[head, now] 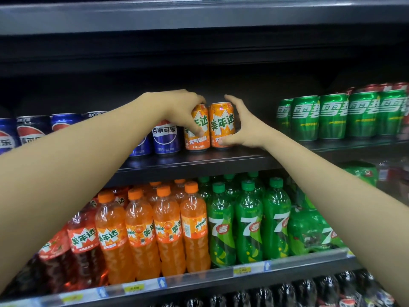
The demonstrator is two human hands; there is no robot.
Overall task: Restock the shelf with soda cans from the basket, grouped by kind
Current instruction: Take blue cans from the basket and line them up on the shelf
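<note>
Two orange cans on the shelf (221, 159), touching, side by side; left hand (183, 107) wraps the left can (198, 131), right hand (240, 122) cups the right can (222, 125); likely full, heavy, rigid, slick-walled; best gripped round the mid-body.

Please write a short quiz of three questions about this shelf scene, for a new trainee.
1. True or false: each hand grips one orange can.
2. Which cans stand directly to the left of the orange cans? A) green B) blue C) red
3. Fill in: below the cans, the orange bottles stand to the ___ of the green bottles.

Key:
1. True: left hand on the left orange can, right hand on the right orange can.
2. B, the blue cans.
3. Left: orange bottles, green bottles.
</note>
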